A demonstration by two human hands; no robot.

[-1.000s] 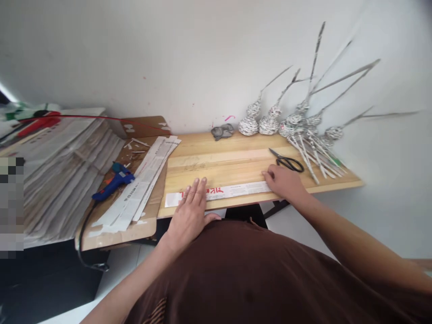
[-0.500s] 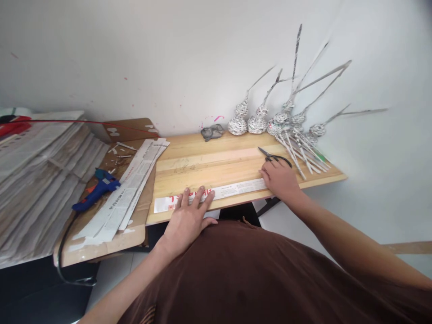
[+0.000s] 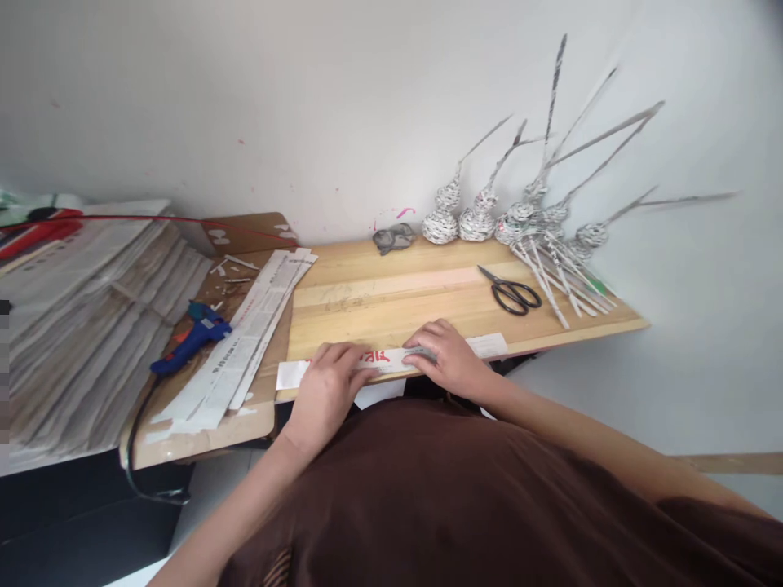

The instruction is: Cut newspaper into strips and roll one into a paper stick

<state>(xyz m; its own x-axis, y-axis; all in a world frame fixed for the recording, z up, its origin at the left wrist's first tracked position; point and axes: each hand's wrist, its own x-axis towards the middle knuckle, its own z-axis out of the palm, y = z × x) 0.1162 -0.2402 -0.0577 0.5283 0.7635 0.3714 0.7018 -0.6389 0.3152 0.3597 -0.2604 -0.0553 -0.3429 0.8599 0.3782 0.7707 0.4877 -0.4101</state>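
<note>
Long white newspaper strip with red print [image 3: 391, 359] lies along the wooden tabletop [image 3: 428, 297] front edge; I see both hands, left [image 3: 327, 390] and right [image 3: 444, 355], pinching it, moved closer together; black scissors [image 3: 512, 291] now clear

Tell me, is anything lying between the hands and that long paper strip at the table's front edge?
Nothing visible does. Both the left hand and the right hand rest directly on the paper strip; the scissors lie apart, farther back.
</note>
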